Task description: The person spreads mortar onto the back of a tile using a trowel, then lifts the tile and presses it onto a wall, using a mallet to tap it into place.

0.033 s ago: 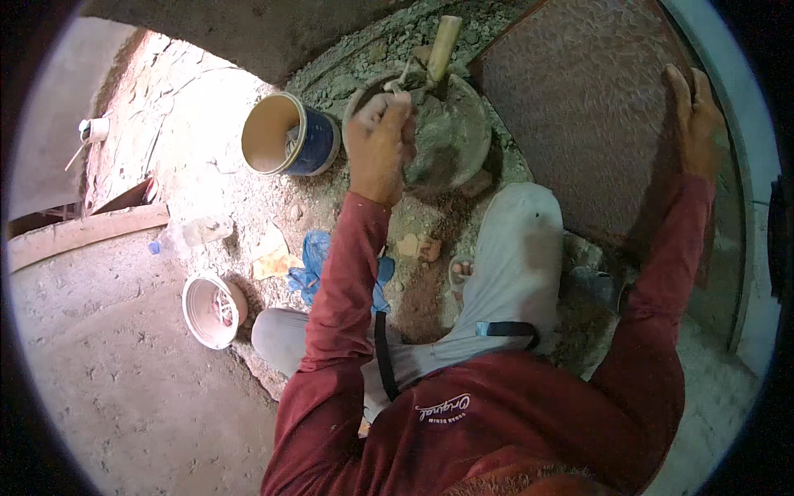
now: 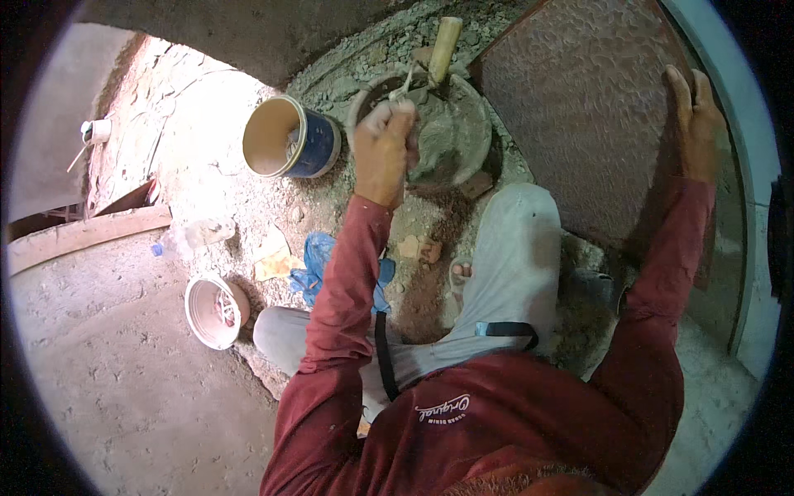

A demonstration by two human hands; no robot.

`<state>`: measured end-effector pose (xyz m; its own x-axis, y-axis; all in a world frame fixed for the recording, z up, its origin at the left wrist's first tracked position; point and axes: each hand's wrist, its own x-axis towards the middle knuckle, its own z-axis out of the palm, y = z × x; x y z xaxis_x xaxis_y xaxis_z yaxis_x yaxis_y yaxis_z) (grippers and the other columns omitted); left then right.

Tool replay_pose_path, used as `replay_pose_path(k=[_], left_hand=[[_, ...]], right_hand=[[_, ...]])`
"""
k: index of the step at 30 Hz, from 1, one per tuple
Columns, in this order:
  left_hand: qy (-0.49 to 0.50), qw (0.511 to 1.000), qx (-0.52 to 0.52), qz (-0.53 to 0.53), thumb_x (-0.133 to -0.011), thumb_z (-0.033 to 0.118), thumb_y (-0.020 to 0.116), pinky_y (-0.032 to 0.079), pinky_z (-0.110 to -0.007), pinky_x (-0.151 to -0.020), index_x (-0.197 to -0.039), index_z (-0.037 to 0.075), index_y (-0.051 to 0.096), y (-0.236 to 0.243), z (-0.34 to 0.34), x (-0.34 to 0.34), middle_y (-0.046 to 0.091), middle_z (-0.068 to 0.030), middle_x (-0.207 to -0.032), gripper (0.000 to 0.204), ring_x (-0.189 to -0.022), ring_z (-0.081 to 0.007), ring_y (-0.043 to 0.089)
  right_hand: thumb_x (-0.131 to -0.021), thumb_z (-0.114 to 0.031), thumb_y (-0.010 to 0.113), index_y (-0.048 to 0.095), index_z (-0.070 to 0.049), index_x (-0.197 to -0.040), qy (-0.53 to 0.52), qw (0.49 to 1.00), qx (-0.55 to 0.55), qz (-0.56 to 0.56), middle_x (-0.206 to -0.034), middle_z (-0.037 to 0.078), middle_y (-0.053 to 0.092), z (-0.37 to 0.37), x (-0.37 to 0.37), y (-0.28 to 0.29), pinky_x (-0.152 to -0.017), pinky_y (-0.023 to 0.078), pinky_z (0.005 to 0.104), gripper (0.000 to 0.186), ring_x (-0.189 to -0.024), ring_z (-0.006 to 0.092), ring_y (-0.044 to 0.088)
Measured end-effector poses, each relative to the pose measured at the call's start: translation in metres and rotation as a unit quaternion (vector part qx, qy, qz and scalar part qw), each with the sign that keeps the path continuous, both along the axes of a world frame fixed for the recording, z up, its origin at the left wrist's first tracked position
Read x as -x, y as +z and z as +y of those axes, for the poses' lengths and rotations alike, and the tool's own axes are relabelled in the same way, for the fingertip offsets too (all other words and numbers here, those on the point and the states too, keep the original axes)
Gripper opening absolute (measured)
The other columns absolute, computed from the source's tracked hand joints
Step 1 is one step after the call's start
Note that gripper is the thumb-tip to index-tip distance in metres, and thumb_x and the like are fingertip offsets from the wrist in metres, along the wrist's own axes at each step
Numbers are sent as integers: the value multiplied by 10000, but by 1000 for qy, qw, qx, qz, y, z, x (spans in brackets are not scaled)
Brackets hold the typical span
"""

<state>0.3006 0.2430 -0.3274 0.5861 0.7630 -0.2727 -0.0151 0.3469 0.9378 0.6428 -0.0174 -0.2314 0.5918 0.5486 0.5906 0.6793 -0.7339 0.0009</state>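
Note:
My left hand (image 2: 384,155) is closed, its fingers pinching a small thin pale piece (image 2: 404,89) that I cannot identify. It is over the near-left rim of a round basin (image 2: 488,136) of wet grey mortar (image 2: 451,132). A tool with a pale yellowish handle (image 2: 446,48) stands in the mortar, its working end buried. My right hand (image 2: 701,128) lies with fingers stretched along the right edge of a large brown slab (image 2: 579,107) with a rippled surface. Its palm side is hidden.
Left of the basin, a blue bucket (image 2: 318,145) lies tipped over. Nearer are a small pale tub (image 2: 203,326) with white bits inside, a clear plastic bottle (image 2: 198,236) and a crumpled blue bag (image 2: 314,260). Rubble covers the ground; a door frame (image 2: 748,248) borders the right.
My left hand has shifted slightly right and toward me, and the pale piece in its fingers now points more upright. My right hand stays on the slab's edge.

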Motion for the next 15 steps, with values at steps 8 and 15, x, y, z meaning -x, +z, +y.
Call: replay_pose_path(k=[8,15], left_hand=[[36,991,-107,71,-1054,322,569,454,-253,-527,-886,45,603,-40,33,28,620,-27,-691,326,-571,-118,593],[143,862,-395,285,-1034,330,533,487,-435,-931,-1261,33,628,-165,61,93,710,-221,-1035,386,-1026,-376,666]], right_hand=[[-997,-620,506,637,-168,-1352,-125,992,27,2,-1327,124,667,26,12,10,-992,526,439,589,-1210,317,650],[-1016,-576,502,670,-181,-1305,-171,982,1,-81,-1313,82,679,37,24,4,-1013,523,429,517,-1174,299,671]])
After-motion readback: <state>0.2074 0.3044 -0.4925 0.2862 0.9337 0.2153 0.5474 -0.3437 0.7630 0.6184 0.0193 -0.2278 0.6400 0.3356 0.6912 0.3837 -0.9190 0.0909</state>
